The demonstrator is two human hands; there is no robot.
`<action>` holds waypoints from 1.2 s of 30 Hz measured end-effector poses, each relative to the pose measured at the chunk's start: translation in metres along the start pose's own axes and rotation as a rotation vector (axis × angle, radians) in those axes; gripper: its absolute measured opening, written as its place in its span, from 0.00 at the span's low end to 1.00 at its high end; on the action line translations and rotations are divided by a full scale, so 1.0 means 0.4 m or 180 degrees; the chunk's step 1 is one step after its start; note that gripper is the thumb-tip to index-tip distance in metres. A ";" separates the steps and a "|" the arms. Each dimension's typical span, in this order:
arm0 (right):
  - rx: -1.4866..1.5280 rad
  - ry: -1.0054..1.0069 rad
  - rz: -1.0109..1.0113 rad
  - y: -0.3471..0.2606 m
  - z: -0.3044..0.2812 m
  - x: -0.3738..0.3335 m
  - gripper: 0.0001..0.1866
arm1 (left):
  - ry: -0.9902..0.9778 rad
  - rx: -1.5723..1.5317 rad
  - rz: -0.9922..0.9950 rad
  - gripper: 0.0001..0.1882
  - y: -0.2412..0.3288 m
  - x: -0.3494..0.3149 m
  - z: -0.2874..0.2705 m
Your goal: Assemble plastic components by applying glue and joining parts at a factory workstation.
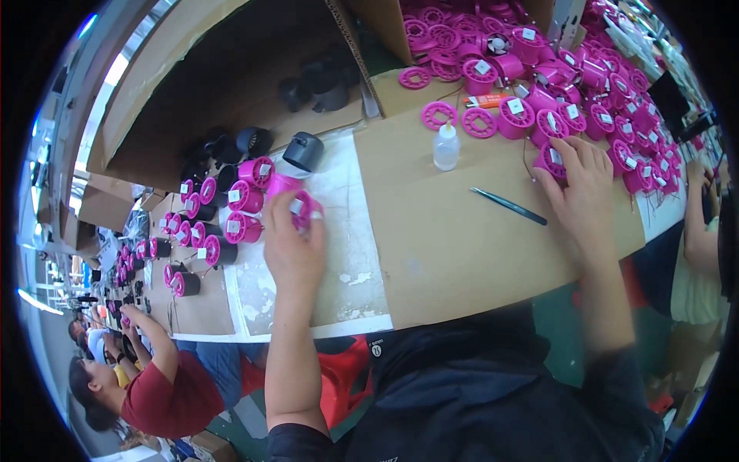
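At the left, my left hand is closed round a pink round plastic housing with a white label, just above other pink housings standing there. My right hand has its thumb and fingers round another pink housing at the edge of the pile on the right. Dark tweezers lie on the cardboard between my hands. Behind them stands a small clear squeeze bottle with a yellowish tip. Flat pink rings lie farther back.
A heap of pink housings fills the far right. A cardboard box with black housings opens at the back left, a black cylinder in front. Rows of pink-and-black assemblies stand left. Co-workers sit on both sides, one in a red shirt.
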State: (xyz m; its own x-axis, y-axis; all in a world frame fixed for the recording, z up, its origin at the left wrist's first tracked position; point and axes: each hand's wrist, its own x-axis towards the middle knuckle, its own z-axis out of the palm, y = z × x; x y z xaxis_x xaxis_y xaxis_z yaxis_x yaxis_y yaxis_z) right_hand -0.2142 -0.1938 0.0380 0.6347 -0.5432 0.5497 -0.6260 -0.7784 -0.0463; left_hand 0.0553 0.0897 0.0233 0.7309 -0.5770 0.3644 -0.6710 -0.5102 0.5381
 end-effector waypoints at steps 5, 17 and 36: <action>-0.0055 -0.0054 0.0048 -0.007 0.002 -0.004 0.21 | 0.0791 0.1421 0.0290 0.30 -0.080 0.046 -0.019; 0.2463 -0.0248 -0.0159 -0.086 -0.063 -0.053 0.20 | 0.0274 0.1797 0.0924 0.32 -0.060 0.210 0.091; 0.2285 -0.1476 -0.0907 -0.103 -0.053 -0.112 0.35 | -0.0671 -0.0015 0.1945 0.33 0.217 -0.063 0.057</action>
State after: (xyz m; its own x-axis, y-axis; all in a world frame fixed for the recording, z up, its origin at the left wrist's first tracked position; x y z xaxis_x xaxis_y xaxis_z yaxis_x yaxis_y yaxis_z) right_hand -0.2266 -0.1306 0.0330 0.9389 -0.2510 0.2354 -0.0821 -0.8277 -0.5552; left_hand -0.0241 0.0454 0.0437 0.1769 -0.8757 0.4494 -0.9575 -0.0474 0.2845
